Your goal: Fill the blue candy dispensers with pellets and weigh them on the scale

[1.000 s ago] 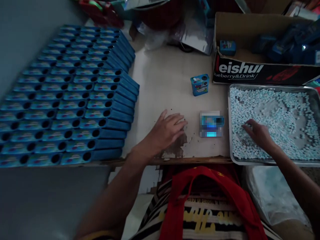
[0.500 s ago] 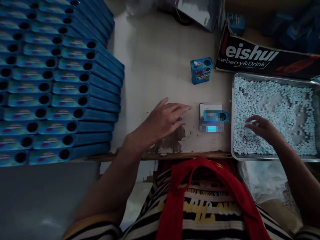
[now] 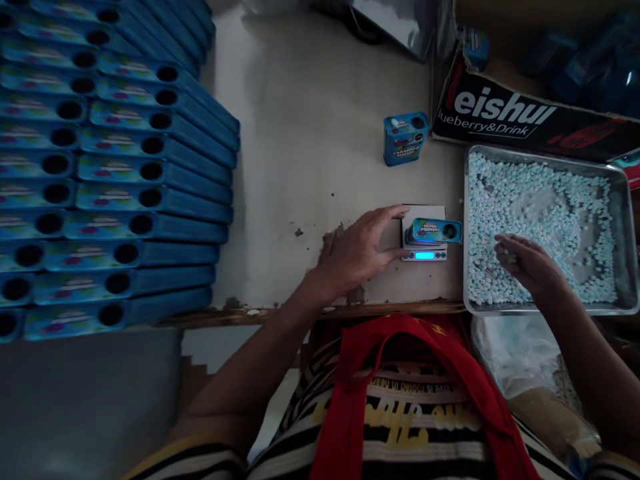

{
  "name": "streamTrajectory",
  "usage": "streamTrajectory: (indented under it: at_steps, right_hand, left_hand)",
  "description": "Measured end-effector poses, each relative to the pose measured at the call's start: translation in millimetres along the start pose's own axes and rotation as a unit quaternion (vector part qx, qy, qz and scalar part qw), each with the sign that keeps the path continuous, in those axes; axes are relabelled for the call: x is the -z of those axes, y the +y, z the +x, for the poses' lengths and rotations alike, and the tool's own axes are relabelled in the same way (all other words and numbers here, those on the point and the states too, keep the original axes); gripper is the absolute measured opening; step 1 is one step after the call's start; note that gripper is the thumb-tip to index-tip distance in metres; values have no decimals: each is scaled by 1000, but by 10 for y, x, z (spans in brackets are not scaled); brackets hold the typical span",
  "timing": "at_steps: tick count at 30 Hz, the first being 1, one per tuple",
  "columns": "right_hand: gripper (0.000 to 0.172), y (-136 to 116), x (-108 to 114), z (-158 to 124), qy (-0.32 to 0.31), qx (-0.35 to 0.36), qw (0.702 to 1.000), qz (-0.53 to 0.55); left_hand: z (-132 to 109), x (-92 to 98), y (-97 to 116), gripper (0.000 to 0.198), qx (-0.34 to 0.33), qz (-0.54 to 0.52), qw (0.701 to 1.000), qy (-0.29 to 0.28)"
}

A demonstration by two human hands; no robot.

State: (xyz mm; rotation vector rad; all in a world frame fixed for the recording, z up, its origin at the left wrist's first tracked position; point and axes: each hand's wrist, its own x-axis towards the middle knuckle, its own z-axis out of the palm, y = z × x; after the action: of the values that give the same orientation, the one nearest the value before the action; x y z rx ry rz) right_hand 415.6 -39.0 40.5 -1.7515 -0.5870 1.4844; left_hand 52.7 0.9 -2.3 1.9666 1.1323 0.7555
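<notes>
A small digital scale (image 3: 407,255) with a lit blue display lies on the table. On it rests a blue tin (image 3: 431,231) with a dark round opening at its right end, which overhangs the scale's right edge. My left hand (image 3: 350,252) is open at the scale's left side, thumb and fingers spread and their tips by its edge. Over the metal tray (image 3: 631,233) of small pale blue and white candies (image 3: 540,173), my right hand (image 3: 533,267) has its fingers pinched together, with a few candies seemingly between them.
Many blue tins (image 3: 165,170) stand in stacked rows at the left. Another blue tin (image 3: 405,140) is upright beyond the scale. A black printed cardboard box (image 3: 530,113) with more tins inside stands behind the tray. The table's worn front edge (image 3: 280,315) runs before me.
My left hand has moved right to the scale's edge with its fingers spread wider. Above the candies, my right hand's fingers have closed. The view has shifted slightly.
</notes>
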Motion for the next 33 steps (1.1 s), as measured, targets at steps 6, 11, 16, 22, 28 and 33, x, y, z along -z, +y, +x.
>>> streamTrajectory:
  at_steps: [6, 11, 16, 22, 28, 33]
  right_hand:
    - [43, -260, -127, 15, -78, 55, 992, -85]
    - [31, -324, -108, 90, -55, 250, 909, -330]
    - [32, -87, -312, 66, -46, 233, 961, -144]
    - [37, 194, -653, 144, -129, -13, 949, 287]
    - [34, 120, -706, 113, -147, -75, 919, 358]
    - [44, 84, -744, 183, -154, -90, 915, 361]
  left_hand:
    - [52, -242, 49, 66, 41, -38, 998, 33]
    - [143, -392, -9, 44, 34, -104, 993, 42]
    - [475, -373, 273, 33, -136, 28, 990, 22]
    - [756, -329, 859, 28, -322, 275, 905, 40]
    - [769, -328, 520, 33, -228, 234, 943, 63]
    - [611, -313, 568, 29, -227, 165, 956, 83]
